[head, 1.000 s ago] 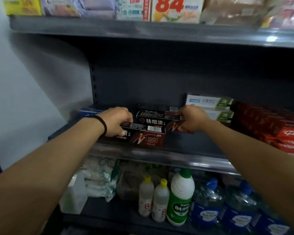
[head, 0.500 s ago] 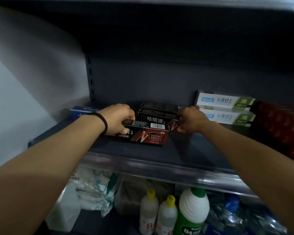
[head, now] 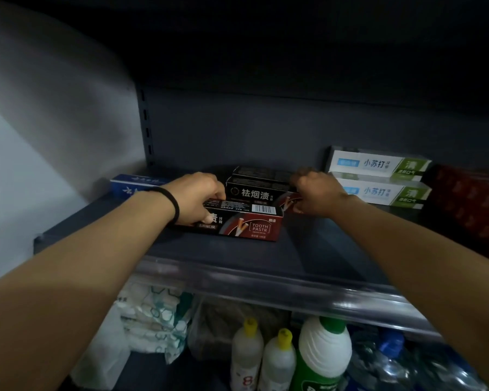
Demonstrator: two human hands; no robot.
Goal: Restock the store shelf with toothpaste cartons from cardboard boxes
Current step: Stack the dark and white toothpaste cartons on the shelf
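Left hand grips front black carton lying lengthwise along shelf front edge, right hand pinches rear carton just behind.

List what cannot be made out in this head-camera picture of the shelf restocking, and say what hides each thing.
1. Left end of the front black carton: head view, covered by the left hand.
2. Right end of the second black carton: covered by the right hand.
3. Red cartons: print lost in shadow and blur, cut by the right edge.
4. Blue carton: partly behind the left wrist.
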